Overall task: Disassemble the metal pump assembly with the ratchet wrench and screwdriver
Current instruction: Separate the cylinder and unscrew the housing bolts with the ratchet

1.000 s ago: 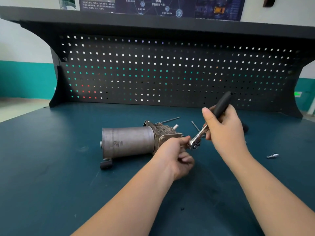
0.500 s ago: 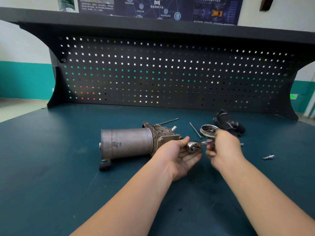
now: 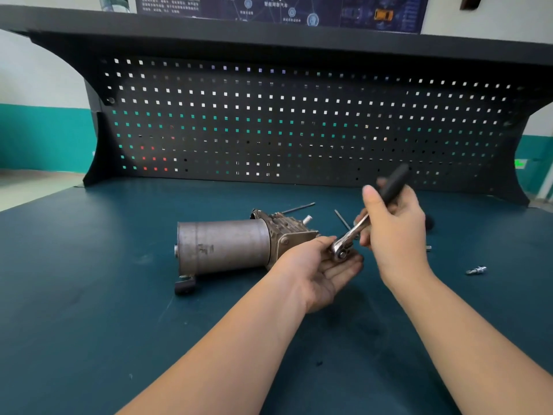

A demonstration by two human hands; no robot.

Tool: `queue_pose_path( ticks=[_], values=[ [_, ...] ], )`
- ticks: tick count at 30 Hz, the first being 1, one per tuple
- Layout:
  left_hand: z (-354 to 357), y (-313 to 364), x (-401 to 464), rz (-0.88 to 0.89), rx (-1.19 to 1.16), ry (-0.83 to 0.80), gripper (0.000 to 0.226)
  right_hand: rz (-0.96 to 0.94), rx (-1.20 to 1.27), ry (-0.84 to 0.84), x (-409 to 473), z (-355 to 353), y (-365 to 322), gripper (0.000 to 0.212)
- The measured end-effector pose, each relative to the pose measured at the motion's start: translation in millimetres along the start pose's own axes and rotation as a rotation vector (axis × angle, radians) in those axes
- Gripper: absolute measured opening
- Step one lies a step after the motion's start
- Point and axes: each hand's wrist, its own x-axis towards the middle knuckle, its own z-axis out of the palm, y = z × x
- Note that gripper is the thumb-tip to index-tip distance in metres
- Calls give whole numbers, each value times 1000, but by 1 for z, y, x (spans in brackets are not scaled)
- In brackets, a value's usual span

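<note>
Head view, nearest first: two bare forearms rise from the bottom edge toward the middle of the frame. The left hand [image 3: 321, 269] lies palm up just right of centre, fingers straight and together, cradling the chrome head of the ratchet wrench [image 3: 350, 239]. The right hand [image 3: 395, 232] has its fingers wrapped round the wrench's black handle, thumb up, the handle slanting toward the upper right. Touching the left hand's far side, the metal pump assembly [image 3: 227, 247] lies on its side at centre on the green bench top [image 3: 89, 280], its ribbed housing end facing the wrench. A small loose fitting [image 3: 476, 270] sits at right, two thin rods [image 3: 299, 208] lie behind the pump, and the pegboard [image 3: 269, 121] fills the back. Judging by this, a fastener on the housing end is being worked; the next move calls for a controlled swing of the handle with the head kept seated.
</note>
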Motion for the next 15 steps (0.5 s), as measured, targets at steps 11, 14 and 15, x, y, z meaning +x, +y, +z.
queue_pose_path(
  ticks=[11,14,15],
  values=[
    [-1,3,0,3,60,0,21,-20,48,22,-3,1,-1,18],
    [-3,3,-2,-10,15,6,22,-219,-108,-53,-12,3,-7,23],
    [-4,3,-2,-13,17,3,21,-212,-114,-61,-12,3,-6,23]
  ],
)
